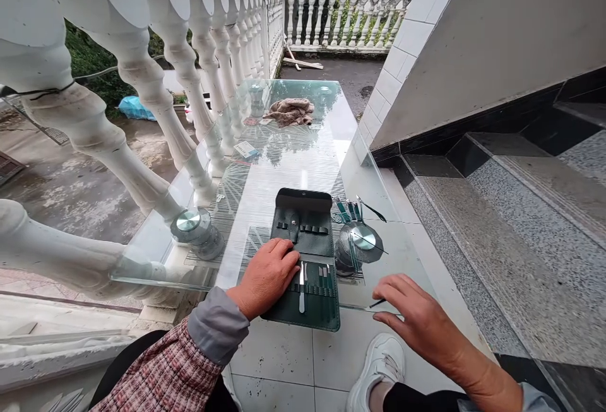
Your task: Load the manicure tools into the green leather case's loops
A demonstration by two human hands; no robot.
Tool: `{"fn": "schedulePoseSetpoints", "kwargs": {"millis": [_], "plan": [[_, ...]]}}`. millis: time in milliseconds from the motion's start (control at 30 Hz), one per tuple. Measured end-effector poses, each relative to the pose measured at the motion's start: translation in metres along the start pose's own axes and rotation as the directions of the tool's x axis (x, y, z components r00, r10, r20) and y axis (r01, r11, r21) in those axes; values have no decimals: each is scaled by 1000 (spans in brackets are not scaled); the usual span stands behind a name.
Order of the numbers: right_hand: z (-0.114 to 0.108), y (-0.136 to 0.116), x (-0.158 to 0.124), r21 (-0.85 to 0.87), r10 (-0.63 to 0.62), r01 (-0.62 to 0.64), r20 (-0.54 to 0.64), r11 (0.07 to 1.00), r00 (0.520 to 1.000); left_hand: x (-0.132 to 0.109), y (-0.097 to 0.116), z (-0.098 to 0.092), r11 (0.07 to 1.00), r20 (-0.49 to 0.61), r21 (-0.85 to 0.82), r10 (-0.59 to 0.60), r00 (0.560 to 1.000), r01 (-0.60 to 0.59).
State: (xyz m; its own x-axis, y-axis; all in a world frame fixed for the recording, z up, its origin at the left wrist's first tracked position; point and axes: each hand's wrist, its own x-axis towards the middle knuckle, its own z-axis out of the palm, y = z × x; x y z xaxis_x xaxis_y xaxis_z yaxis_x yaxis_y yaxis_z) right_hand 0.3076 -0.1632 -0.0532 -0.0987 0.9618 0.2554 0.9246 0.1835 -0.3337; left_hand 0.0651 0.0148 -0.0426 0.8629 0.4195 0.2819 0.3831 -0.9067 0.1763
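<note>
A dark green manicure case point(303, 317) lies unfolded on the glass table point(284, 169), its near end at the table's front edge. My left hand point(269, 273) grips the case's left side, fingers curled over it near the fold. Elastic loops in the lower half hold a silver file-like tool point(302, 289) and several small tools point(324, 276). In the upper half, the loops look bare beside a snapped flap point(293, 226). To the right of the case, my right hand point(411, 311) pinches a thin dark tool point(377, 303), mostly hidden by the fingers.
Several green-handled clippers point(349, 210), a pair of tweezers-like pliers point(372, 209) and slim tools point(353, 254) lie right of the case. Farther back are a crumpled cloth point(290, 112) and a small packet point(245, 150). A balustrade point(161, 84) stands left, stairs point(511, 229) right.
</note>
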Motion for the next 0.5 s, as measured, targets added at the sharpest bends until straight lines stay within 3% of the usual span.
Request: {"fn": "schedulePoseSetpoints", "kwargs": {"millis": [167,300,400,500], "plan": [[3,-9,0,27,-94,96,-92,995,991,0,0,-1,1000,8,-2,-4,1000,4],[-3,-17,7,197,-49,78,-145,977,988,0,1,-2,1000,-2,-1,-5,1000,5],[-5,-27,19,351,135,-49,-226,935,965,0,2,-3,1000,1,0,-4,1000,4],[-1,-39,35,503,406,-243,-245,830,880,0,2,-3,1000,-1,1,-5,1000,5]]}}
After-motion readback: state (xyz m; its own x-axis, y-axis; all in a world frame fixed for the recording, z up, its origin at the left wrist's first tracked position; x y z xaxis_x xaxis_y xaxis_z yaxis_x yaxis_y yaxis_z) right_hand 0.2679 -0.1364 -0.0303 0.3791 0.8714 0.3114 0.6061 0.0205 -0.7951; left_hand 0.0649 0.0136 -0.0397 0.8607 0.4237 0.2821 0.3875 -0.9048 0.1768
